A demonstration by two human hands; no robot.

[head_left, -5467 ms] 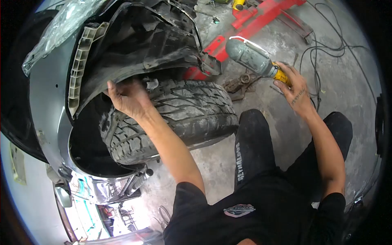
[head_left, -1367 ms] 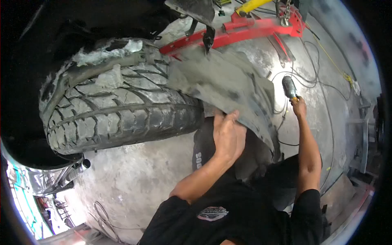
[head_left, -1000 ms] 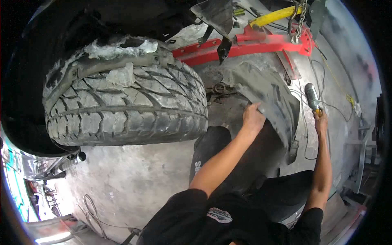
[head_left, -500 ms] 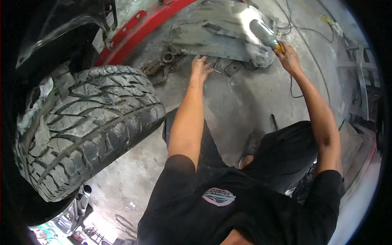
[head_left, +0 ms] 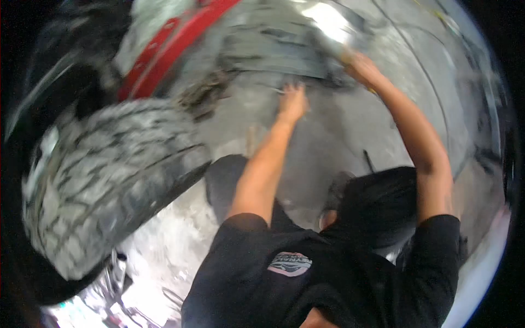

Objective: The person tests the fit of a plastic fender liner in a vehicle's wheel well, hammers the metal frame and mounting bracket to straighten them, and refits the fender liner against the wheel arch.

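My right hand (head_left: pixel 363 70) is closed round the yellow handle of a work lamp (head_left: pixel 330 26), whose lit head points up and left over a dark grey liner panel (head_left: pixel 273 46). The panel lies on the floor. Just below its near edge is my left hand (head_left: pixel 294 101), low over the floor, by a thin metal tool (head_left: pixel 278 90). Blur hides whether its fingers touch or hold that tool.
A large treaded tire (head_left: pixel 115 180) fills the left side. Behind it runs a red metal beam (head_left: pixel 175 46). Dirty metal parts (head_left: pixel 202 95) lie beside the tire. A cable (head_left: pixel 415 60) crosses the floor at the right, and a small black object (head_left: pixel 368 160) lies near my knee.
The liner panel, earlier in my left hand, now lies on the floor, let go. My left hand has since shifted slightly right. The lamp has moved a little left over the panel.
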